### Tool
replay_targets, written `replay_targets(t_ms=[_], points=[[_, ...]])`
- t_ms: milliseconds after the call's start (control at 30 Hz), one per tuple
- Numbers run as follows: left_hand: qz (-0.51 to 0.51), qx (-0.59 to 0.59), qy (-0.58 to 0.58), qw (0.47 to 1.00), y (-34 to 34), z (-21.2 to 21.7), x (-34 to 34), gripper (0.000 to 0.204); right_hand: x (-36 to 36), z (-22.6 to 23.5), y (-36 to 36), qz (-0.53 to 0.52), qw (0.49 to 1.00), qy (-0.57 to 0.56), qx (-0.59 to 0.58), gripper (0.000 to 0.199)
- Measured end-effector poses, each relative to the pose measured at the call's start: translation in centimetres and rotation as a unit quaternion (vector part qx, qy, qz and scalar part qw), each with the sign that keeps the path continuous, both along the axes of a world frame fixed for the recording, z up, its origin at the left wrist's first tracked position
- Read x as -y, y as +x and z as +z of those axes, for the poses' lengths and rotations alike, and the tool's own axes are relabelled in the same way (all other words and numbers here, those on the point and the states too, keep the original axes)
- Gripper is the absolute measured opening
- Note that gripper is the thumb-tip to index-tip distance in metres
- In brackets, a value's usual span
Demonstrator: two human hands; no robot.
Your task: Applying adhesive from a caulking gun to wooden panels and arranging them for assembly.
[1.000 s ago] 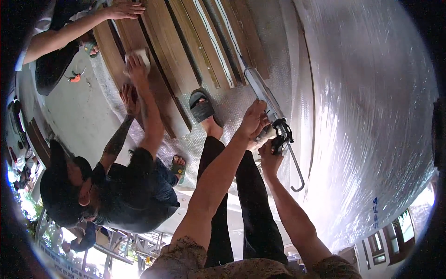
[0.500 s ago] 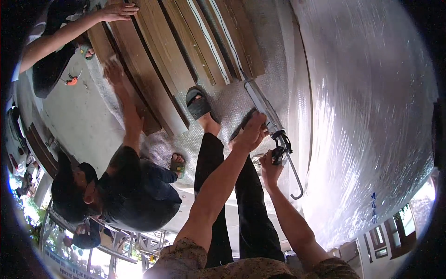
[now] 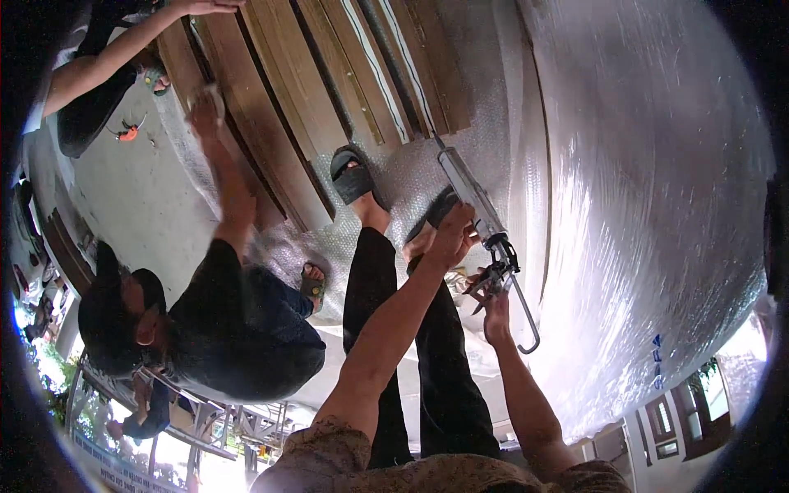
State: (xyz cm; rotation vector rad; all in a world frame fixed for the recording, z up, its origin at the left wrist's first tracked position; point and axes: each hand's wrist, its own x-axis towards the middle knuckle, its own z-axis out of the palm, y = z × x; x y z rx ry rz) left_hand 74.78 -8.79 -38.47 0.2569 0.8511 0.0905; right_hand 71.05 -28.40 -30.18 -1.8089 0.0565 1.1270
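Note:
A caulking gun with a pale grey tube slants over my right foot, its thin nozzle at the near end of a brown wooden board. White beads of sealant run lengthwise along the boards there. My left hand grips the side of the barrel from the left. Behind it, my right hand holds the black handle and trigger, which stand further apart now. The hooked metal rod sticks out at the back, beside my right forearm. Part of the right fingers is hidden behind the handle.
Several brown boards lie side by side on bubble wrap. At left a co-worker in a black cap crouches, reaching over the boards; another person's arm reaches in above. A large plastic-wrapped stack stands right. Orange-handled pliers lie on the floor.
The trigger has swung away from the handle, and my right fingers have loosened. The caulking gun has shifted very slightly. At left, the co-worker's hand has moved up along the boards.

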Motion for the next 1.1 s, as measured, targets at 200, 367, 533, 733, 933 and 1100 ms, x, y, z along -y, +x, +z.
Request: replay_targets(t_ms=[200, 367, 533, 733, 933, 1100], points=[[-0.092, -0.021, 0.142, 0.985, -0.2, 2.6, -0.3, 0.014, -4.7, 5.1, 3.0, -0.077, 0.98, -0.025, -0.183, 0.055], [-0.048, -0.127, -0.014, 0.991, -5.0, 2.8, 3.8, 0.02, -8.8, 11.1, 2.0, -0.273, 0.915, -0.085, -0.284, 0.034], [0.003, 0.021, -0.125, 0.992, -4.4, 13.3, 8.6, 0.038, -5.2, 19.8, 2.3, -0.025, 0.983, -0.184, 0.002, 0.025], [0.075, 0.068, 0.015, 0.995, -5.7, 22.1, 7.9, 0.045, -6.4, 33.8, 4.1, 0.208, 0.962, -0.148, 0.093, 0.026], [0.121, 0.08, -0.05, 0.988, -4.5, 34.4, 4.5, 0.054, -2.8, 38.6, 4.8, 0.303, 0.938, -0.102, 0.135, 0.03], [0.219, 0.103, -0.241, 0.94, -8.6, 32.9, 5.8, 0.053, -5.4, 45.6, 5.2, 0.473, 0.872, -0.091, 0.084, 0.037]])
